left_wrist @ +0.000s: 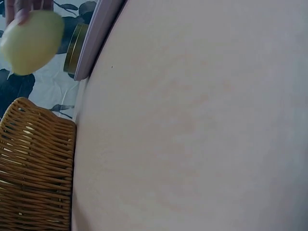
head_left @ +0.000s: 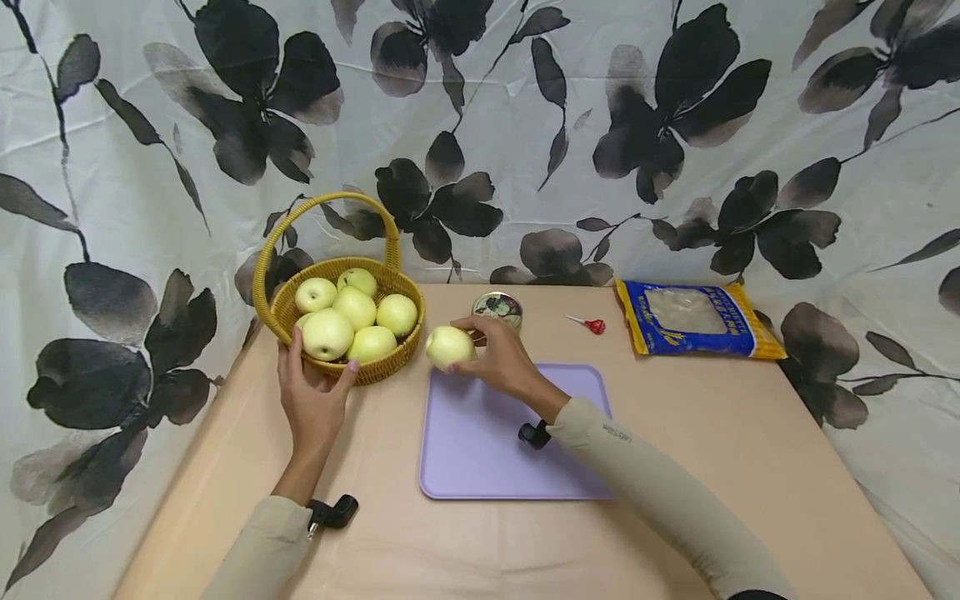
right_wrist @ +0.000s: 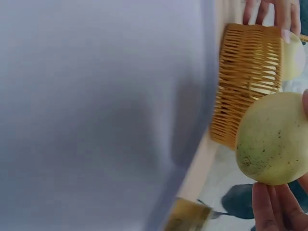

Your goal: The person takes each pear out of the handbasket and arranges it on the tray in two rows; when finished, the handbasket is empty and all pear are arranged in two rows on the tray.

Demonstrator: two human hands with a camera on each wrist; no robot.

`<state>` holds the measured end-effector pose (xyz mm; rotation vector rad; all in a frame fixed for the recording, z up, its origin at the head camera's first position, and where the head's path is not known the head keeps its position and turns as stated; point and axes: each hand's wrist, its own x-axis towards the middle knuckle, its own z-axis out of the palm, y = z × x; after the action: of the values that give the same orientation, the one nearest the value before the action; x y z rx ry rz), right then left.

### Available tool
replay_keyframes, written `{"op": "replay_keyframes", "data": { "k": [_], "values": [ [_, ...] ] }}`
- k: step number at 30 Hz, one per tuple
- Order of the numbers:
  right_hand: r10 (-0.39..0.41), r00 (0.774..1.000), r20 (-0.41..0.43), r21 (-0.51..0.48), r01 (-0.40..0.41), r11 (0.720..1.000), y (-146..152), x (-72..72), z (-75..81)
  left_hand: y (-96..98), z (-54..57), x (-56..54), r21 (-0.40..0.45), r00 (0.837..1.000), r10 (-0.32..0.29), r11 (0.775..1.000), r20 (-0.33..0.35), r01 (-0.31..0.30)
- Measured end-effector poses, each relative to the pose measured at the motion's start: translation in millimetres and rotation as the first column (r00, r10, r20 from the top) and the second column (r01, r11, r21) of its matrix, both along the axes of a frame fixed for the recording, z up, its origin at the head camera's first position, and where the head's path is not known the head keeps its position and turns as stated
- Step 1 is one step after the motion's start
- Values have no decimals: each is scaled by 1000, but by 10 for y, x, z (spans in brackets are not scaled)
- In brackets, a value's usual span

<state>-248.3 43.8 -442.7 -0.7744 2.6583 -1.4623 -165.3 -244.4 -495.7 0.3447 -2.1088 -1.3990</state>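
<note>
My right hand [head_left: 495,350] holds a pale green apple [head_left: 450,347] by its side, above the far left corner of a lilac tray [head_left: 517,492]. Dark specks mark the skin of that apple [right_wrist: 272,144] in the right wrist view. A yellow wicker basket [head_left: 382,367] with a tall handle stands to the left, with several more apples [head_left: 327,335] in it. At its near side, my left hand [head_left: 315,400] grips the basket, thumb and fingertips up at the rim.
Behind the tray sits a round tin [head_left: 498,307] with a patterned lid. Farther right lie a small red-handled tool [head_left: 595,326] and a blue and yellow packet [head_left: 697,321]. A floral cloth [head_left: 525,133] hangs behind the table [head_left: 720,433].
</note>
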Motion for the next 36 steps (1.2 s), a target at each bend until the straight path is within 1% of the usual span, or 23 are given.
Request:
{"op": "replay_keyframes", "data": {
  "k": [4,8,12,16,24,30,36],
  "values": [
    [21,1000,23,42,-22,999,62,44,-101,-5,5,3,3,1000,-12,1000,-7,12],
    [42,998,37,69,-44,997,76,50,-199,-4,12,8,4,1000,-15,1000,-10,15],
    [37,998,50,98,-42,994,64,48,-260,4,19,9,22,1000,-24,999,-19,24],
    [35,998,47,117,-41,992,47,61,-265,7,13,0,36,999,-33,999,-26,34],
    [50,999,-8,161,-48,986,2,93,-252,5,22,13,24,1000,-24,999,-12,24],
    [32,999,-27,157,-28,987,13,129,-232,20,35,23,20,999,-32,999,-23,32],
    [42,996,-72,93,-35,995,-49,141,-145,18,27,34,-19,1000,-9,1000,-20,8]
  ]
}}
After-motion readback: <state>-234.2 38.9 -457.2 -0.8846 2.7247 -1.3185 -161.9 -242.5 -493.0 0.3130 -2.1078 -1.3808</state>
